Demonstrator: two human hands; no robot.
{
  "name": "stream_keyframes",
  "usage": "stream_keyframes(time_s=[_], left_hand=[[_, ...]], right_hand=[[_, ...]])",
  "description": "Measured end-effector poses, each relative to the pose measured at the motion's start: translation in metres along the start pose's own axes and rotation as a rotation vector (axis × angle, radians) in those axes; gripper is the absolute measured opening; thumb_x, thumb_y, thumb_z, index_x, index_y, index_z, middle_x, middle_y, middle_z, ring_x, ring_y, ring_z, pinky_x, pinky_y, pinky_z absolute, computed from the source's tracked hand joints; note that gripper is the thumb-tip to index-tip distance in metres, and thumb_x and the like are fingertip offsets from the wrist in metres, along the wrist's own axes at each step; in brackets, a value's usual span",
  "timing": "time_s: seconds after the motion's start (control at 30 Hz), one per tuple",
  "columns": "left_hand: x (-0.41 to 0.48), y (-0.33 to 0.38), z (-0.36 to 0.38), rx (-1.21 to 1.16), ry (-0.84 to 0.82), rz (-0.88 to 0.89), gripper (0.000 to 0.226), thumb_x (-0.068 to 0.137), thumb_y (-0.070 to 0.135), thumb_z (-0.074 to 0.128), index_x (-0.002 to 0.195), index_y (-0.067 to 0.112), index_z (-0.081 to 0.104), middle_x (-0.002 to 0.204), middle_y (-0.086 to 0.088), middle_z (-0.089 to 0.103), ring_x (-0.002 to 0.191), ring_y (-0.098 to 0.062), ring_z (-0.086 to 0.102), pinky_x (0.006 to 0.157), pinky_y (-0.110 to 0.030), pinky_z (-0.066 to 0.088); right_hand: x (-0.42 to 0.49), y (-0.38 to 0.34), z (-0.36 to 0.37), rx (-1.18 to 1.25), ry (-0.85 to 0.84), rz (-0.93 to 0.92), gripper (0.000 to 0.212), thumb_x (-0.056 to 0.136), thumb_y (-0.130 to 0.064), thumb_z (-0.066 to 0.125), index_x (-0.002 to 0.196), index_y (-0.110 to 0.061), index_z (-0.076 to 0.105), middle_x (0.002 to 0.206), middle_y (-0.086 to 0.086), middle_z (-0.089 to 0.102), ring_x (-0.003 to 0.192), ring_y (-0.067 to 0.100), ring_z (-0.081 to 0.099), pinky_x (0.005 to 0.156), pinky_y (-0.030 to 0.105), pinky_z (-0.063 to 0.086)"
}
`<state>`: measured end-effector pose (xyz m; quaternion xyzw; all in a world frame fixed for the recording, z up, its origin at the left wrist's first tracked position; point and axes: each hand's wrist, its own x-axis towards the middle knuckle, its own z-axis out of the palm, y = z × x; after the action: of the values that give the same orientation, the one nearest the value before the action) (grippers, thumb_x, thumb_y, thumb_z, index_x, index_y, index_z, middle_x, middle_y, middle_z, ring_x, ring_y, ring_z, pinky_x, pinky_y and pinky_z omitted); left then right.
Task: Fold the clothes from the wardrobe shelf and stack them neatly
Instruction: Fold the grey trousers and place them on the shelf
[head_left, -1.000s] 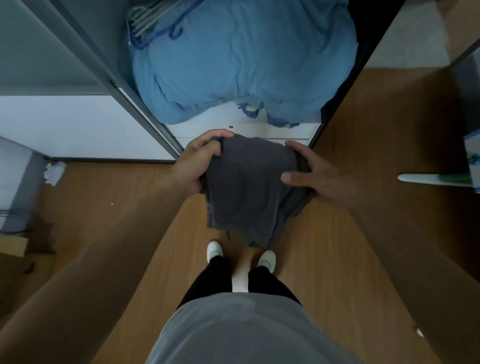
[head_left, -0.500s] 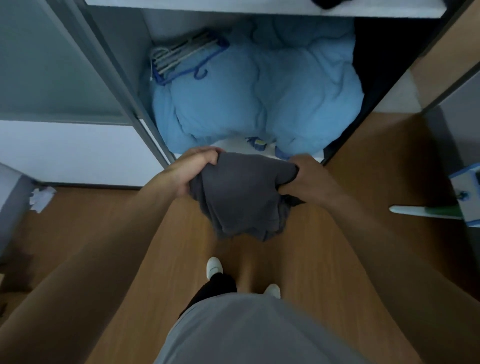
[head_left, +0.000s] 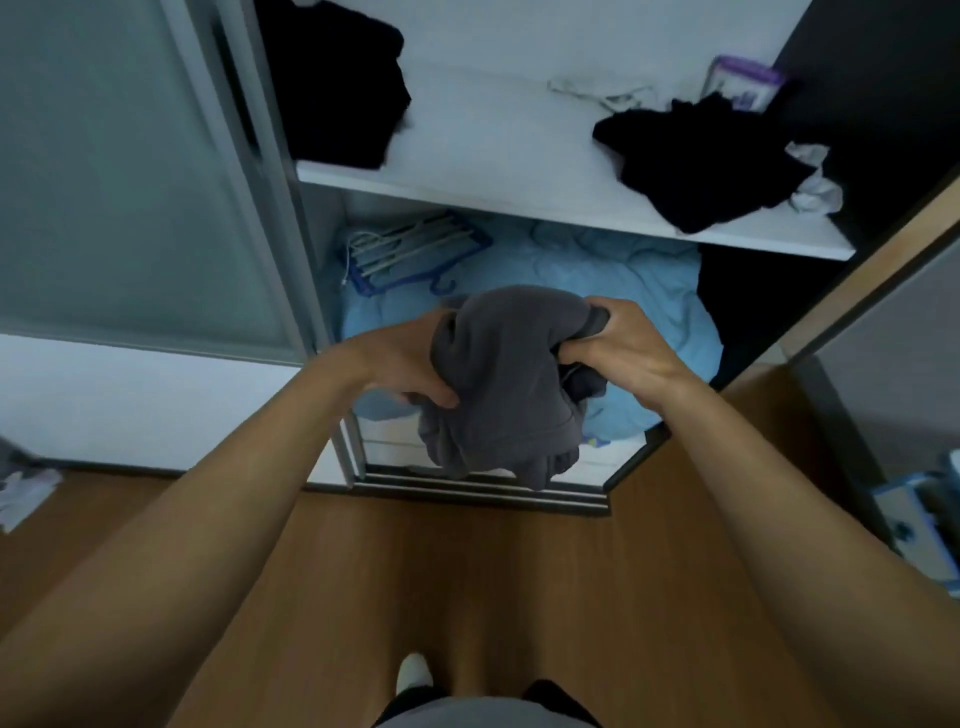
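I'm at home in a bedroom, facing an open wardrobe (head_left: 283, 244) with a frosted sliding door (head_left: 130, 197), black clothes (head_left: 696, 161) heaped on its white shelf (head_left: 519, 156), a blue duvet (head_left: 628, 280) and hangers (head_left: 410, 249) stuffed underneath, wooden floor (head_left: 467, 571) underfoot.

**user1:** so how were the hands sitting at that point?

**user2:** both arms were stretched out forward, bare forearms coming in from the bottom corners and angling toward each other. left hand (head_left: 410, 364) was gripping the left side of the grey garment (head_left: 509, 374), back of the hand up, thumb tucked under the cloth.

**user1:** and the right one?

**user2:** right hand (head_left: 618, 348) was on the other side, roughly level with the left. fingers were curled over the top edge and the thumb was pinching in from below. wrists looked pretty straight. hands were near each other, with only the bunched cloth between them.
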<state>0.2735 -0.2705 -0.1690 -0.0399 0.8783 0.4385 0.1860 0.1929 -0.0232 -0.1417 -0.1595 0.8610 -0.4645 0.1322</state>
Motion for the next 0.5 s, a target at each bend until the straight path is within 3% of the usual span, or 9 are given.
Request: stream_keyframes(time_s=[0.07, 0.17, 0.23, 0.4, 0.5], left_hand=[[0.007, 0.016, -0.028, 0.006, 0.135, 0.117, 0.069, 0.071, 0.005, 0.077, 0.125, 0.036, 0.049, 0.112, -0.005, 0.066, 0.081, -0.017, 0.07, 0.058, -0.033, 0.062], [0.014, 0.035, -0.074, -0.232, 0.269, 0.23, 0.045, 0.076, -0.009, 0.065, 0.105, 0.025, 0.065, 0.095, -0.012, 0.068, 0.073, -0.019, 0.072, 0.058, -0.035, 0.062], [0.023, 0.051, -0.101, -0.316, 0.362, 0.306, 0.048, 0.079, -0.014, 0.06, 0.094, 0.031, 0.066, 0.09, -0.012, 0.065, 0.071, -0.016, 0.07, 0.058, -0.032, 0.061], [0.06, 0.099, -0.16, -0.38, 0.594, 0.453, 0.054, 0.08, -0.022, 0.054, 0.099, 0.027, 0.064, 0.088, -0.005, 0.065, 0.078, -0.019, 0.066, 0.064, -0.037, 0.063], [0.087, 0.127, -0.195, -0.46, 0.69, 0.514, 0.057, 0.077, -0.026, 0.053, 0.095, 0.027, 0.065, 0.084, -0.002, 0.067, 0.076, -0.017, 0.067, 0.064, -0.036, 0.061]], right_hand=[[0.017, -0.023, -0.009, 0.057, 0.025, -0.069, 0.025, 0.066, 0.0, 0.076, 0.088, -0.011, 0.072, 0.082, 0.006, 0.074, 0.073, 0.012, 0.068, 0.075, 0.037, 0.058], [0.039, -0.049, -0.029, 0.174, 0.09, -0.171, 0.035, 0.068, 0.008, 0.075, 0.088, -0.021, 0.07, 0.079, -0.003, 0.072, 0.075, 0.011, 0.067, 0.073, 0.032, 0.058], [0.056, -0.065, -0.041, 0.18, 0.157, -0.246, 0.039, 0.069, 0.008, 0.076, 0.093, -0.021, 0.068, 0.084, 0.0, 0.07, 0.078, 0.013, 0.065, 0.073, 0.034, 0.057], [0.118, -0.112, -0.064, 0.173, 0.308, -0.42, 0.044, 0.07, 0.009, 0.072, 0.103, -0.018, 0.062, 0.093, -0.002, 0.069, 0.083, 0.011, 0.063, 0.079, 0.033, 0.056], [0.168, -0.142, -0.079, 0.162, 0.429, -0.521, 0.041, 0.071, 0.007, 0.07, 0.104, -0.015, 0.061, 0.102, 0.004, 0.069, 0.096, 0.022, 0.064, 0.087, 0.04, 0.056]])
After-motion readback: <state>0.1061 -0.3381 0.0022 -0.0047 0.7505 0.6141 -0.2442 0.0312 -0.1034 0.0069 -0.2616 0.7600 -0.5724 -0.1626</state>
